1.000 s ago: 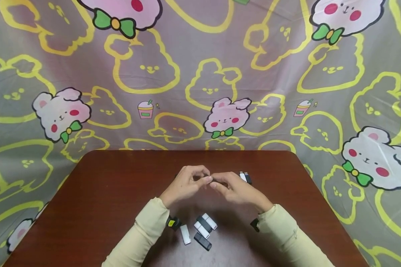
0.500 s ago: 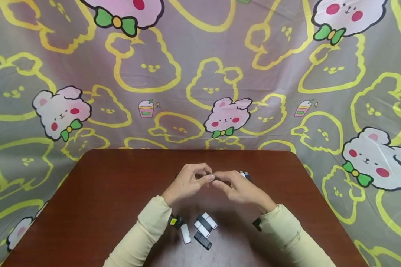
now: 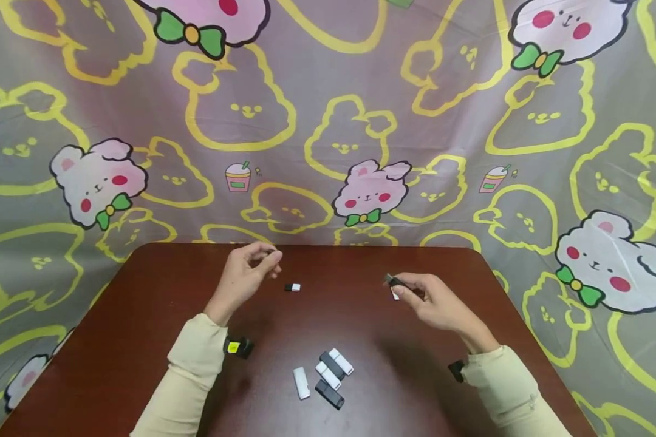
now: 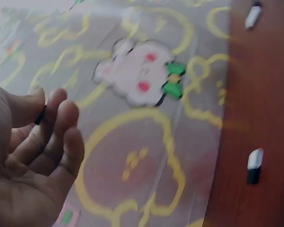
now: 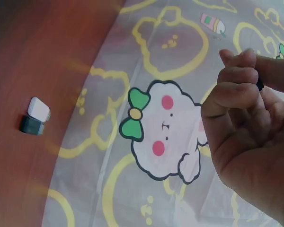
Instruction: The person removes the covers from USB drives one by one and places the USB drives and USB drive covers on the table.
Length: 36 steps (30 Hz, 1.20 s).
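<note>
Over the table's far left part, my left hand (image 3: pixel 243 276) pinches a small black piece, probably a USB stick's cap (image 4: pixel 40 115), mostly hidden by thumb and fingers. At the right, my right hand (image 3: pixel 437 303) holds a black USB stick (image 3: pixel 393 281) between thumb and fingers, its metal plug bare and pointing up to the left. Beneath that hand lie a white uncapped USB stick (image 5: pixel 39 109) and a black one (image 5: pixel 31 125), side by side. A white cap (image 3: pixel 296 287) and a black cap (image 3: pixel 288 287) sit together right of my left hand.
Several white and dark USB sticks lie near the front middle of the brown table (image 3: pixel 158 303), among them a white one (image 3: pixel 301 383) and a dark one (image 3: pixel 330 394). A patterned curtain (image 3: pixel 284 121) surrounds the table's back and sides.
My hands were together over the middle at a dark object. Now they are apart: the left moved left with the small black piece, the right moved right with the bare-plugged USB stick.
</note>
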Motion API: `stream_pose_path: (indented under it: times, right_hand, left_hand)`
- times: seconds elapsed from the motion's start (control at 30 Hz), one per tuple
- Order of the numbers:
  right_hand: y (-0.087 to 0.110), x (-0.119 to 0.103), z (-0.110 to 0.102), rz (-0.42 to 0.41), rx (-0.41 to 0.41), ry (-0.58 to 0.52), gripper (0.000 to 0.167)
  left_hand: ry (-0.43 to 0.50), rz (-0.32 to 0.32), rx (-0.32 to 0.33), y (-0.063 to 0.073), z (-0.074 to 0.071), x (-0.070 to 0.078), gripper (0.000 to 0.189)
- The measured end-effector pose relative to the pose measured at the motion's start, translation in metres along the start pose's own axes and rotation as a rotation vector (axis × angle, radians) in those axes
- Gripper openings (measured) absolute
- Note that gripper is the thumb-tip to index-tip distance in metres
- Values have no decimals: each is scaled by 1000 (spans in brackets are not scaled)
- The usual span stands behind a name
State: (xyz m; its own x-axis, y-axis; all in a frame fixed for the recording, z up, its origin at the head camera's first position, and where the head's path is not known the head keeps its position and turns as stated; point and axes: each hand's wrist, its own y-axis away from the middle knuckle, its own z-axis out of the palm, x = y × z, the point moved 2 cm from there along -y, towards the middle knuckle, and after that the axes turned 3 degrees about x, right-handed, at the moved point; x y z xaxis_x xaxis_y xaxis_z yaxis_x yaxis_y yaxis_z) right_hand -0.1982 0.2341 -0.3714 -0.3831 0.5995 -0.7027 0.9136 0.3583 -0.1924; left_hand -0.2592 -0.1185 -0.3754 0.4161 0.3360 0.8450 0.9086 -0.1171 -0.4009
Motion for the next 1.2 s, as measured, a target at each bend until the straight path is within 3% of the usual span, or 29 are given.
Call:
stream_pose_path:
  times: [0.13,0.23,0.4,0.5,0.6,0.87,1.07,1.2]
  right_hand:
    - [-9,5,-9,20,63,-34,9]
    - [-15,8,-10,54,111,-45,12]
    - [-21,15,-13,93,256,61,13]
    - [-26,20,-14,130,338,112,20]
    - [-32,26,-12,198,382,91,29]
    - [-44,46,3,421,261,-38,28]
    - [-47,64,17,492,248,-78,34]
    - [-48,74,26,531,241,-126,34]
  left_hand:
    - [8,-2,-147,1,6,0,27]
    - [-7,4,-133,4,13,0,26]
    - [-57,18,-139,9,19,2,28]
    - [-40,42,-149,10,24,2,28]
    - [-15,52,-159,13,29,1,25]
    - [-58,11,-213,22,40,-5,18]
    - [-63,-55,-265,26,46,-4,21]
    - [-64,-41,-270,25,48,-2,22]
